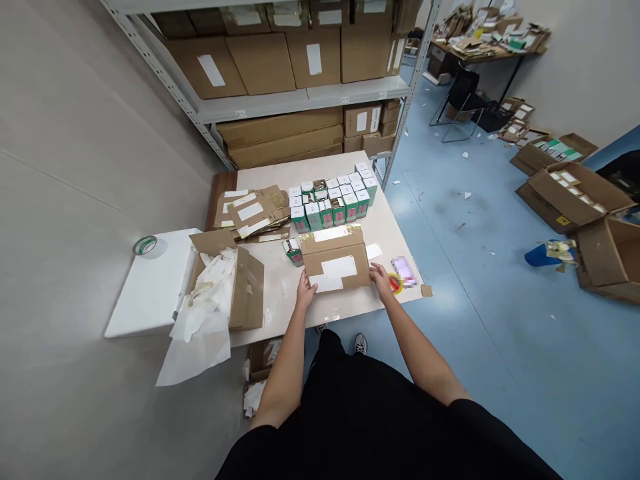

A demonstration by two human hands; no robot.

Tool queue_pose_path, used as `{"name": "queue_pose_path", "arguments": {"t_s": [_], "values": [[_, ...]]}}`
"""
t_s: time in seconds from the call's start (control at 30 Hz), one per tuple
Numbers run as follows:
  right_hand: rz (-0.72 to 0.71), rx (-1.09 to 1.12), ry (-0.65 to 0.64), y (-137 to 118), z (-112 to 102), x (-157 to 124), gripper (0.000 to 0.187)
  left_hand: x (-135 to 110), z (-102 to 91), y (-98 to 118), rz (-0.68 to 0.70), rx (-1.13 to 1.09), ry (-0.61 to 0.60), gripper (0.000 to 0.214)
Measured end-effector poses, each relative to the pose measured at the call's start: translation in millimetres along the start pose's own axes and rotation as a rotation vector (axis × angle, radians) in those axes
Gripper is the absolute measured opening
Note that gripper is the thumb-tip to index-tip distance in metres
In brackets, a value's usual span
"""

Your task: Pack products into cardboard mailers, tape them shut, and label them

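Observation:
A small brown cardboard box (334,257) with white labels and tape along its top stands on the pale table (385,230) in front of me. My left hand (305,291) grips its near left corner, fingers bent against the side. My right hand (381,279) holds its near right corner the same way. Behind the box stand several small green-and-white cartons (333,200) in rows. One more green carton (293,252) lies just left of the box.
Flattened cardboard pieces (250,212) lie at the table's back left. An open box with white paper (225,287) sits at my left, beside a white board (150,283) carrying a tape roll (145,245). A red tape roll (395,283) lies right of my right hand. Shelving with cartons (280,63) stands behind; open boxes (575,193) litter the blue floor.

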State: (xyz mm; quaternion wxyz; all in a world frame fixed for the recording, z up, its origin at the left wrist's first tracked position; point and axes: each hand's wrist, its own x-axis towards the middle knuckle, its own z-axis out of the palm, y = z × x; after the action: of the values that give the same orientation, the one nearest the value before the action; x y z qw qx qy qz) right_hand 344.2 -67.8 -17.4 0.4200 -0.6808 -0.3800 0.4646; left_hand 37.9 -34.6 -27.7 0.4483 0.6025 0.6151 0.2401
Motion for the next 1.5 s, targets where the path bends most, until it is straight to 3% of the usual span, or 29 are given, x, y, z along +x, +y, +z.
{"name": "queue_pose_path", "arguments": {"t_s": [0.1, 0.17, 0.3, 0.4, 0.57, 0.67, 0.7, 0.8, 0.87, 0.93, 1.03, 1.13, 1.27, 1.37, 1.5], "values": [[-0.018, 0.127, -0.005, -3, -11, -3, 0.064, -12, -7.3, 0, -0.001, -0.103, 0.068, 0.11], [-0.016, 0.152, -0.048, -4, -14, -4, 0.066, -18, -12.3, 2, 0.024, -0.13, 0.036, 0.113], [0.072, 0.016, -0.132, -2, -7, -4, 0.074, -22, -15.6, 8, 0.014, -0.194, -0.109, 0.112], [0.133, -0.082, -0.114, 0, -2, -6, 0.082, -26, -16.7, 11, -0.021, -0.18, -0.117, 0.109], [0.005, -0.14, -0.03, -7, -9, -8, 0.077, -28, -28.6, 29, 0.042, -0.076, -0.042, 0.076], [-0.117, -0.234, -0.119, -12, -13, -6, 0.069, -17, -26.0, 57, 0.125, -0.04, 0.11, 0.056], [-0.141, -0.279, -0.173, -12, -13, -5, 0.065, -11, -21.6, 68, 0.157, -0.024, 0.105, 0.054], [-0.159, -0.459, -0.305, -8, -11, -5, 0.064, 6, -2.2, 95, 0.237, 0.087, -0.189, 0.051], [-0.162, -0.601, -0.346, -2, -8, -7, 0.071, 12, 9.0, 101, 0.271, 0.297, -0.359, 0.044], [-0.18, -0.718, -0.367, 6, -3, -11, 0.079, 11, 13.5, 97, 0.249, 0.536, -0.376, 0.039], [-0.214, -0.811, -0.342, 19, 6, -19, 0.082, 2, 6.6, 79, 0.186, 0.762, -0.222, 0.058], [-0.244, -0.847, -0.276, 27, 13, -25, 0.081, -7, -8.2, 56, 0.062, 0.823, -0.116, 0.096], [-0.281, -0.895, -0.236, 26, 18, -29, 0.084, -10, -15.2, 29, -0.073, 0.76, -0.201, 0.119], [-0.288, -0.926, -0.214, 18, 21, -26, 0.074, -11, -3.4, 10, -0.052, 0.634, -0.226, 0.095], [-0.263, -1.006, -0.217, 2, 25, -22, 0.051, -18, 20.0, -6, -0.05, 0.547, -0.038, 0.031]]}}
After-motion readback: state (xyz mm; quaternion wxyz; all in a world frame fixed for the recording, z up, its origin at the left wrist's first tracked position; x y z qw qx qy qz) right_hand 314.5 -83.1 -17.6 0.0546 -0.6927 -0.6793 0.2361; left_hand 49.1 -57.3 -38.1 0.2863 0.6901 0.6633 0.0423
